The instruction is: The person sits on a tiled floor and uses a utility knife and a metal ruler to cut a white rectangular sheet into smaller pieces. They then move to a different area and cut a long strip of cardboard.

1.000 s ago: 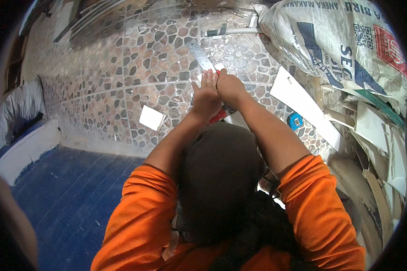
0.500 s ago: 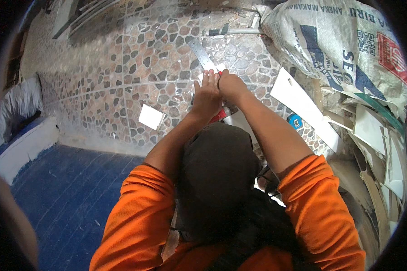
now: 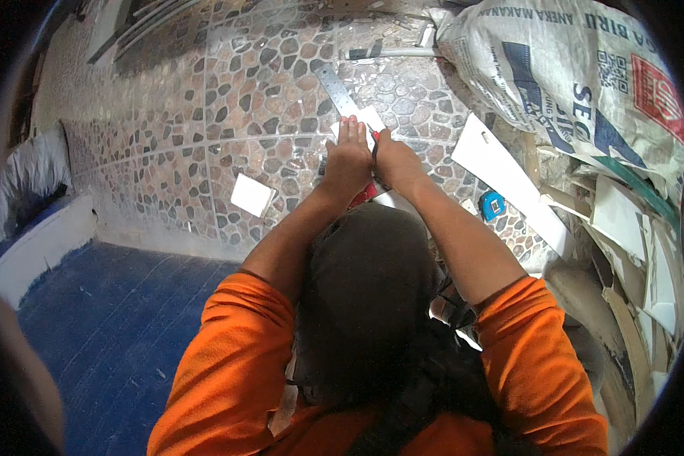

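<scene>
A steel ruler (image 3: 336,90) lies slanting across a white piece of board (image 3: 372,118) on the pebble-patterned floor. My left hand (image 3: 348,163) is flat on the ruler, fingers stretched forward, pressing it down. Close beside it, my right hand (image 3: 399,163) is closed round a slim red-and-dark tool (image 3: 375,137), perhaps a cutter; the fingers hide most of it. Its red end shows at the board beside the ruler. Something red (image 3: 363,195) shows below my wrists, partly covered by a dark cap (image 3: 368,281).
A blue tape measure (image 3: 492,205) sits right of my forearm, by a long white panel (image 3: 501,175). Left lies a white square piece (image 3: 252,195). A large printed sack (image 3: 539,68) and stacked offcuts (image 3: 623,220) fill the right side. A pipe (image 3: 403,53) lies at the far side.
My right hand has drawn slightly back toward me and to the right with the red tool, uncovering more of the white board. My left hand stays on the ruler.
</scene>
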{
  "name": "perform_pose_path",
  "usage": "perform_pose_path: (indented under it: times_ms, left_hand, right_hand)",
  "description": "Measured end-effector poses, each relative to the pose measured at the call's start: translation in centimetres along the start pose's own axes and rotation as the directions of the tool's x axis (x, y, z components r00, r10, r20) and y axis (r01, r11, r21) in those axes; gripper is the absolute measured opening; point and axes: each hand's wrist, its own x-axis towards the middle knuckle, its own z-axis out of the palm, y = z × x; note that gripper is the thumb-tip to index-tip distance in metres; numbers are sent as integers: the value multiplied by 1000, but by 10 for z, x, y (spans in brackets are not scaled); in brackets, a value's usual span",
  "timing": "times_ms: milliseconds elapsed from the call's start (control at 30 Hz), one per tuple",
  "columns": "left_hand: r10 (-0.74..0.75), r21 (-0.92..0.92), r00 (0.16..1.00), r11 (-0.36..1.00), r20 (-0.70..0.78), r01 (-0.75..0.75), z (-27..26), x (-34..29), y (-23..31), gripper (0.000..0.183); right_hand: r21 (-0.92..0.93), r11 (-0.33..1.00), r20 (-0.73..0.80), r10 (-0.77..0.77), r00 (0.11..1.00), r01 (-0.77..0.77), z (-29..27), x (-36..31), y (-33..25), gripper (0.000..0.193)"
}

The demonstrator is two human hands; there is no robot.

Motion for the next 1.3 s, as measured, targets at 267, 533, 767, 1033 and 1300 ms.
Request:
perform_pose_path:
  times_ms: [267,533,767,1033,1300]
  left_hand:
    - [-51,28,994,998,98,48,-2,5,5,64]
    - [-5,1,1000,1000,20,5,-6,4,2,62]
    - [-80,45,975,996,209,72,-2,6,5,64]
    - [-92,39,977,996,193,86,-3,5,5,64]
    - [-37,-29,996,999,85,40,-7,3,6,66]
  right_hand:
    - [-1,1000,-74,-23,997,23,-6,-5,-6,26]
    - [3,1000,-15,28,999,-28,-3,10,-8,28]
    - [16,997,38,81,996,-82,-13,4,-16,29]
    - [-61,997,48,41,998,-38,-13,8,-19,28]
    - [-78,997,111,5,994,4,-16,25,-12,33]
